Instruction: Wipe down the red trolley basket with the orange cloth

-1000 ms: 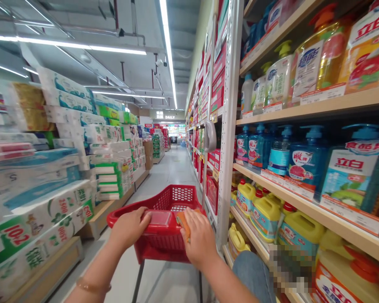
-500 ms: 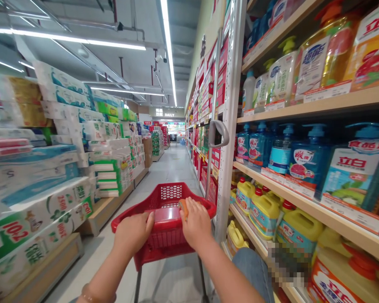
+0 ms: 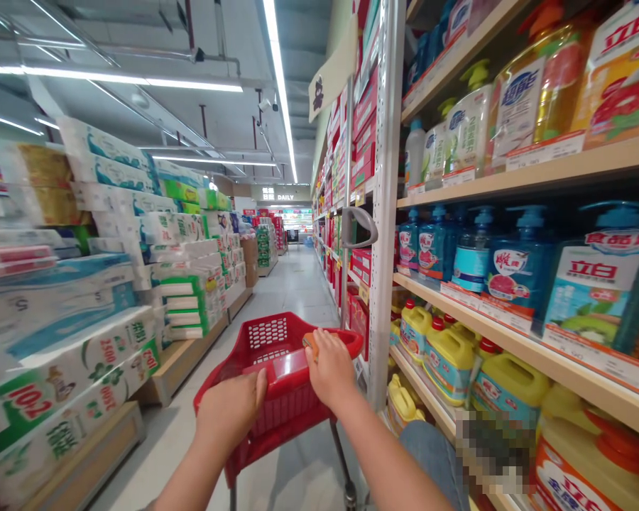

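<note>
The left hand (image 3: 231, 410) closes its fingers on the near rim of the red plastic shopping basket (image 3: 269, 333). The right hand (image 3: 330, 369) grips the same rim further right, with a small orange object (image 3: 309, 342) under its fingers. The basket sits tilted in the aisle, between stacked white tissue packs (image 3: 85, 355) and shelved yellow detergent jugs (image 3: 447, 358)

Ahead of me the hanging sign (image 3: 285, 194) at the aisle's end reads DAILY. On my right the blue bottle (image 3: 591, 284) says 立白 on its label, with 食品用 above it, while the yellow bottle (image 3: 519, 92) one shelf up carries 超能. On my left the tissue packs (image 3: 106, 348) show 2500 and 102 — both upside down
</note>
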`<control>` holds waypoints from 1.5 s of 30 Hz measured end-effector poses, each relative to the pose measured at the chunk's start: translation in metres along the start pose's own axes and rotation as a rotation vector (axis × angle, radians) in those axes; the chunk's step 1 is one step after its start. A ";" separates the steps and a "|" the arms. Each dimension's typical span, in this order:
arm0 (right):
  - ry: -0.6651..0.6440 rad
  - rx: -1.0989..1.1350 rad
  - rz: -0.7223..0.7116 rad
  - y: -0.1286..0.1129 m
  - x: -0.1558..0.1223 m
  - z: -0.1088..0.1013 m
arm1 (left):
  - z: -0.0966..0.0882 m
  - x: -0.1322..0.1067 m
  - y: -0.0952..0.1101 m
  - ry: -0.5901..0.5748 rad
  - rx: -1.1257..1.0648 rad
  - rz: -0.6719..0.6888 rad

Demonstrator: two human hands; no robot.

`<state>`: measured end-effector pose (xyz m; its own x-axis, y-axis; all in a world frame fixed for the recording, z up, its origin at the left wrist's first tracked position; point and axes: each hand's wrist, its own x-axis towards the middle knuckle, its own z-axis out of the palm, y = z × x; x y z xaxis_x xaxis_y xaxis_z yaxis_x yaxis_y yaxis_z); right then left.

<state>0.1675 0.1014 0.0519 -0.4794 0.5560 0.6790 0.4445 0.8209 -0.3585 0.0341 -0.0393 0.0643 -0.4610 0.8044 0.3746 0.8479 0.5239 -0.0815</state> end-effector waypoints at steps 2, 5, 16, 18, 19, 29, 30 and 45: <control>-0.012 0.037 -0.091 -0.013 -0.003 0.005 | -0.002 -0.002 0.010 0.004 -0.016 0.050; -0.059 0.098 -0.232 -0.024 -0.008 0.004 | -0.003 -0.005 0.012 0.000 -0.089 0.149; -0.019 0.095 -0.189 -0.016 -0.003 0.007 | 0.014 -0.001 0.007 0.051 -0.183 0.138; -0.052 0.132 -0.242 -0.015 -0.003 0.004 | 0.018 0.002 0.003 0.042 -0.304 0.264; -0.060 0.138 -0.233 -0.012 -0.002 0.001 | 0.022 0.003 -0.002 0.047 -0.386 0.310; -0.012 0.117 -0.218 -0.015 -0.015 0.003 | 0.073 0.013 0.003 0.335 -0.786 0.205; -0.028 0.138 -0.244 -0.017 -0.019 0.001 | 0.073 0.014 0.002 0.313 -0.808 0.220; -0.013 0.050 -0.205 -0.015 -0.025 -0.003 | 0.098 0.033 0.012 0.286 -0.756 0.222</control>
<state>0.1753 0.0751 0.0424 -0.5662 0.3780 0.7325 0.2987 0.9223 -0.2451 0.0038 0.0209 -0.0147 -0.2647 0.7114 0.6510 0.9052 -0.0494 0.4220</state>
